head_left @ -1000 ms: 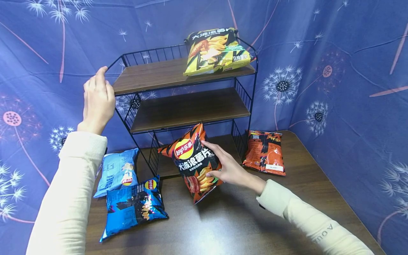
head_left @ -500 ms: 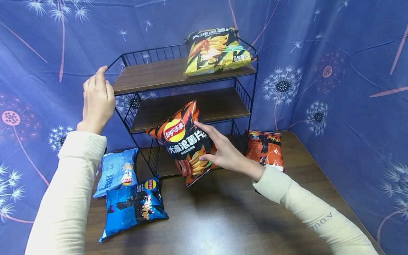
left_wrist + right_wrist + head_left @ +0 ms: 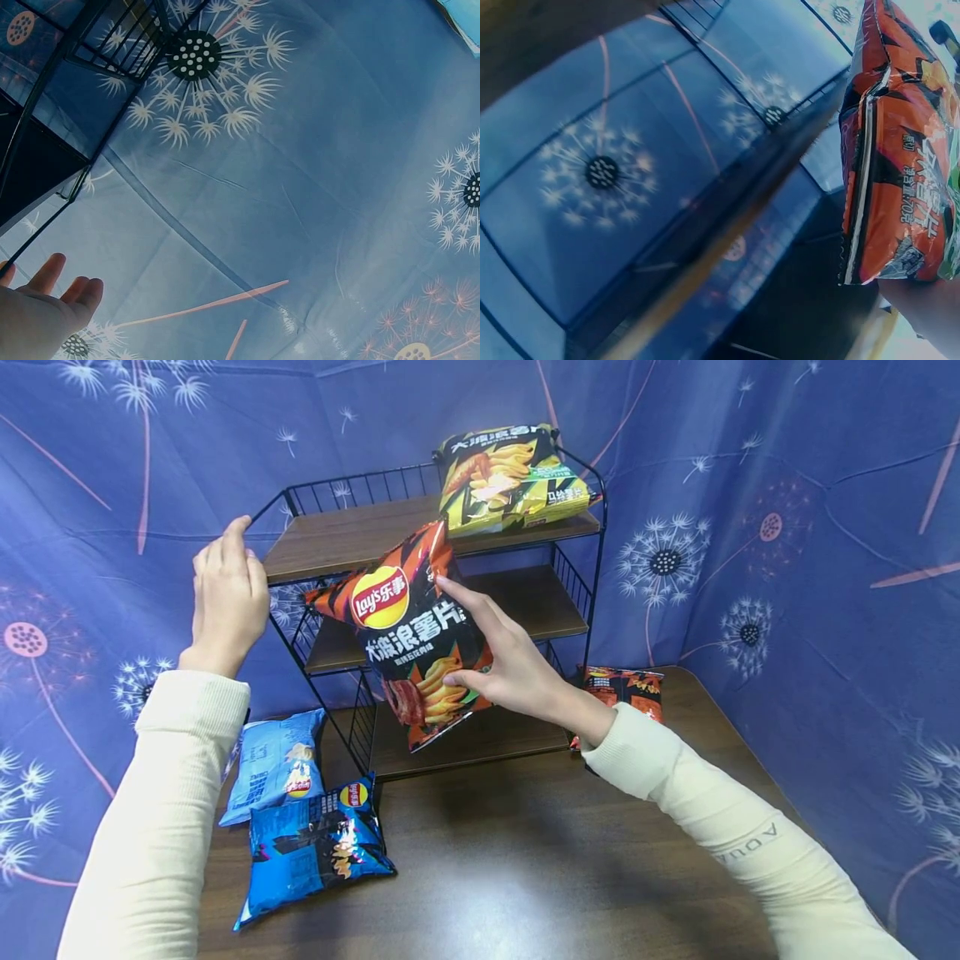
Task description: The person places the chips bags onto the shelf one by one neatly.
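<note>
My right hand [image 3: 513,664] grips an orange-and-black bag of Lay's potato chips [image 3: 397,635] by its right side, thumb in front. The bag is tilted and raised before the shelf rack, its upper part overlapping the front edge of the top shelf [image 3: 330,543]. In the right wrist view, the side seam of the chip bag [image 3: 896,172] shows at the right. My left hand [image 3: 228,597] rests against the left end of the rack's top rail. From the left wrist, the fingers of that hand [image 3: 49,304] look loosely extended beside the black wire; its thumb is hidden.
A yellow-and-black chip bag [image 3: 517,481] occupies the top shelf's right end. On the table [image 3: 480,852], a light-blue bag [image 3: 273,768] and a darker blue bag [image 3: 315,847] lie left of the rack. An orange bag [image 3: 626,687], partly hidden by my right arm, lies at its right.
My right hand has lifted the orange-and-black chip bag up and leftward, from before the bottom shelf to the height of the top shelf's edge. My left hand has hardly moved.
</note>
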A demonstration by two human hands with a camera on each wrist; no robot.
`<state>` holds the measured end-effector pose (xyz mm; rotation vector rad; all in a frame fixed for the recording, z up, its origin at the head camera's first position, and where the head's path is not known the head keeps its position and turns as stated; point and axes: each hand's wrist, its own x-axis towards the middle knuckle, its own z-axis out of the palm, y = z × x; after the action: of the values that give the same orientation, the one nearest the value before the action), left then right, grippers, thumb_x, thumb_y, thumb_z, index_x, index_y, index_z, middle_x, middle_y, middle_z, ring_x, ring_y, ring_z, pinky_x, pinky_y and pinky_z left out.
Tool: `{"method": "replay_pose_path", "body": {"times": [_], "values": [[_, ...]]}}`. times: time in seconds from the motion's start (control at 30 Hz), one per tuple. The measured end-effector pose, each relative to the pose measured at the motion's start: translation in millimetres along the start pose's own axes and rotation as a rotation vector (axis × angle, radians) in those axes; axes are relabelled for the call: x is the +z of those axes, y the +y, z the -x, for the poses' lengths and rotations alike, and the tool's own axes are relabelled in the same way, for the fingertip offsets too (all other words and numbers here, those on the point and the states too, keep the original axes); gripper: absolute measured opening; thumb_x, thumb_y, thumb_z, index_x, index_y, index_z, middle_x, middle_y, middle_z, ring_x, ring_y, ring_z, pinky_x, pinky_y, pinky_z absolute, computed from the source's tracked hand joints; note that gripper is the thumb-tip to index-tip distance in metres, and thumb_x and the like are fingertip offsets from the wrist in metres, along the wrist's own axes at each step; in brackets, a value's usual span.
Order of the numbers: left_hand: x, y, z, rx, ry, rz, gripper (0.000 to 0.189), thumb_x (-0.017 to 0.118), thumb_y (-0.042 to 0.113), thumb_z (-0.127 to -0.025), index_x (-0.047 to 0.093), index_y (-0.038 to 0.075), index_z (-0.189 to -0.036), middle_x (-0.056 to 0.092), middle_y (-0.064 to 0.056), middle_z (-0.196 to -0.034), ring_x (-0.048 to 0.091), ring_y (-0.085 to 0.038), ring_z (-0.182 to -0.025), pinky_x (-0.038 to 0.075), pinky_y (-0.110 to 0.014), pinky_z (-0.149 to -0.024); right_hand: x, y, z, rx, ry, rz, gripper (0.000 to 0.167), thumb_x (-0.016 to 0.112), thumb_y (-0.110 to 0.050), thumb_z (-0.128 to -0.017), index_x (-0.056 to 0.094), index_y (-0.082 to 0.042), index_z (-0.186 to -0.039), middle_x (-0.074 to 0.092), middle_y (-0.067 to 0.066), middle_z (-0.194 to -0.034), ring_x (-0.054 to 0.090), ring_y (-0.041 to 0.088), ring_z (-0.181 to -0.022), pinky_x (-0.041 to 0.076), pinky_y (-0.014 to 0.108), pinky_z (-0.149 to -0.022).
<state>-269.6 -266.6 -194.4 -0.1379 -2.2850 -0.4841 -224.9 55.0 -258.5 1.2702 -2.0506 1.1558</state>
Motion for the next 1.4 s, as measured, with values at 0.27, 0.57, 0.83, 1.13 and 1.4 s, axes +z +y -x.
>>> {"method": "replay_pose_path", "body": {"times": [0.27,0.57,0.83,1.13,1.4], "values": [[1.1,-0.1,0.0,-0.007,-0.02,0.007,0.045,0.023,0.023,-0.097,0.033,0.015,-0.14,0.05,-0.023,-0.124,0.035,-0.037,-0.126,0.02,-0.045,-0.108,-10,-12,-26.7,-0.059,0.051,0.005,0.091,0.076,-0.009,-0.071,0.021,-0.008,-0.143,0.024,0.004,-0.15,0.022,0.011,-0.138,0.029,0.031,-0.108],[2.1,0.4,1.3,0.006,-0.018,0.006,0.045,0.024,0.021,-0.097,0.033,0.013,-0.14,0.052,-0.025,-0.118,0.037,-0.038,-0.125,0.019,-0.043,-0.108,-24,-38,-60.5,0.089,0.095,-0.016,0.092,0.075,-0.01,-0.073,0.017,-0.01,-0.145,0.018,0.0,-0.153,0.014,0.002,-0.138,0.023,0.023,-0.109],[1.8,0.0,1.8,0.004,-0.017,0.005,0.044,0.024,0.021,-0.097,0.032,0.014,-0.14,0.052,-0.025,-0.119,0.037,-0.038,-0.125,0.019,-0.043,-0.108,-29,-50,-87.2,0.194,0.108,-0.029,0.094,0.074,-0.012,-0.075,0.013,-0.011,-0.147,0.014,0.003,-0.154,0.011,0.009,-0.14,0.011,0.028,-0.113],[0.8,-0.7,1.0,0.009,-0.013,0.009,0.044,0.024,0.021,-0.097,0.033,0.013,-0.139,0.052,-0.026,-0.116,0.037,-0.039,-0.124,0.019,-0.043,-0.108,-24,-40,-122.6,0.313,0.102,0.041,0.097,0.073,-0.029,-0.075,0.009,-0.02,-0.147,0.013,-0.008,-0.153,0.012,0.002,-0.138,0.012,0.02,-0.111],[-0.8,-0.5,1.0,-0.01,-0.024,0.01,0.044,0.024,0.022,-0.097,0.032,0.015,-0.14,0.051,-0.026,-0.12,0.035,-0.041,-0.125,0.021,-0.048,-0.106,-20,-43,-146.3,0.459,0.061,0.043,0.095,0.071,-0.033,-0.078,0.007,-0.024,-0.147,0.019,-0.008,-0.152,0.022,0.004,-0.135,0.018,0.022,-0.11]]}}
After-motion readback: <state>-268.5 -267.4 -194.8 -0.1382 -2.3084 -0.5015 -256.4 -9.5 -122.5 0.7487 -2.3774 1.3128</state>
